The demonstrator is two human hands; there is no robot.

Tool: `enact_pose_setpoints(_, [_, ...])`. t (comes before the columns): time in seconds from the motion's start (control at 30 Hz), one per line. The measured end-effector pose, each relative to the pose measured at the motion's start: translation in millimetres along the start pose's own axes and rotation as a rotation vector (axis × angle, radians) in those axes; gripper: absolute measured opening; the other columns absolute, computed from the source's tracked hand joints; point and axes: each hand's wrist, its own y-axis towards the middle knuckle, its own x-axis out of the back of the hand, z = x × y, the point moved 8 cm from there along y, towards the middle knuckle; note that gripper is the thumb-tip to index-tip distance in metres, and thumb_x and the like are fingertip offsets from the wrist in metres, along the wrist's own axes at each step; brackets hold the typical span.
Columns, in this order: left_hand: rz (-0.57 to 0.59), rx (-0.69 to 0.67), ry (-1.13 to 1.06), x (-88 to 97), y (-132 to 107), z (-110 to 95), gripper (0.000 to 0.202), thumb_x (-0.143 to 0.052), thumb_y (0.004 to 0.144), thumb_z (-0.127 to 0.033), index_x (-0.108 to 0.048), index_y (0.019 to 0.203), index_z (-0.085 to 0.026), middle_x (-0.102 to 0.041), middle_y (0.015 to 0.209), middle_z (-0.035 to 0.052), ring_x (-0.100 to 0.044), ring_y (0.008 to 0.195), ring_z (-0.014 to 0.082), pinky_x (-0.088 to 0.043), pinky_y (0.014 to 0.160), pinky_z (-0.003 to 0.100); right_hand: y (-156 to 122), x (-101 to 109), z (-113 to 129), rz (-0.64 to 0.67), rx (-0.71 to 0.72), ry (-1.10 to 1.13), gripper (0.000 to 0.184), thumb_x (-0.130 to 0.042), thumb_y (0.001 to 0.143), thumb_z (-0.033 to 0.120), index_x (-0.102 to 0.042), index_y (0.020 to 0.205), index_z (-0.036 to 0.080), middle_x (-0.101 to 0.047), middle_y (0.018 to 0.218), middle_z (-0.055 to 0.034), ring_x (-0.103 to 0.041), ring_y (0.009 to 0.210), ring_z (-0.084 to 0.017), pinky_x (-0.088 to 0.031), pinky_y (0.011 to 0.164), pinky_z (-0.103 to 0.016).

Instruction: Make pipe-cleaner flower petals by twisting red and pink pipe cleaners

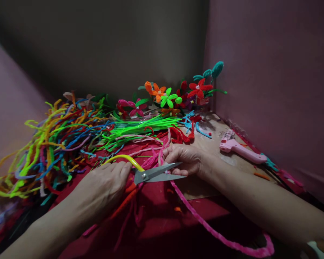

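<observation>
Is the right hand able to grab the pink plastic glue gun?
Probably yes: the pink plastic glue gun lies close beside the right hand with nothing between, though that hand pinches a fuzzy pink pipe cleaner.

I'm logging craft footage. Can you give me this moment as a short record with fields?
left: left hand holds yellow-handled steel scissors, blades slightly apart
right: right hand pinches long fuzzy pink pipe cleaner
beside left hand: heap of multicoloured pipe cleaners
back: bright pipe-cleaner flowers
far right: pink plastic glue gun
surface: red cloth
</observation>
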Motion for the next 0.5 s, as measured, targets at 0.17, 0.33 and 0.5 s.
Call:
enact_pose_setpoints(0.17, [0.039,-0.008,0.029,0.2,0.9,-0.3,0.030,-0.027,0.083,-0.014,-0.057,0.083,-0.012,-0.060,0.077,0.0123,-0.058,0.067,0.0208,-0.047,0.062,0.035,0.4,0.2,-1.5,0.001,-0.003,-0.004,0.012,-0.048,0.064,0.004,-0.048,0.054,0.011,-0.054,0.037,-0.0014,-0.045,0.025,-0.007,-0.034,0.024,-0.011])
enact_pose_setpoints(0.33, [-0.027,-0.027,0.010,0.9,0.2,-1.6,0.030,-0.027,0.083,-0.014,-0.056,0.079,-0.012,-0.059,0.071,0.0101,-0.057,0.062,0.0200,-0.046,0.058,0.033,1.4,1.7,-1.3,-0.008,0.009,0.028,0.010,-0.049,0.061,0.004,-0.050,0.054,0.011,-0.054,0.037,-0.0007,-0.045,0.026,-0.007,-0.034,0.024,-0.011])
enact_pose_setpoints(0.5, [-0.253,-0.067,0.101,5.8,-3.3,-2.8,0.028,-0.029,0.084,-0.014,-0.056,0.079,-0.012,-0.058,0.067,0.0090,-0.056,0.060,0.0204,-0.046,0.056,0.033,2.1,2.3,-2.5,-0.009,0.006,0.048,0.010,-0.048,0.062,0.003,-0.049,0.057,0.011,-0.054,0.039,-0.0003,-0.046,0.028,-0.007,-0.036,0.025,-0.011])
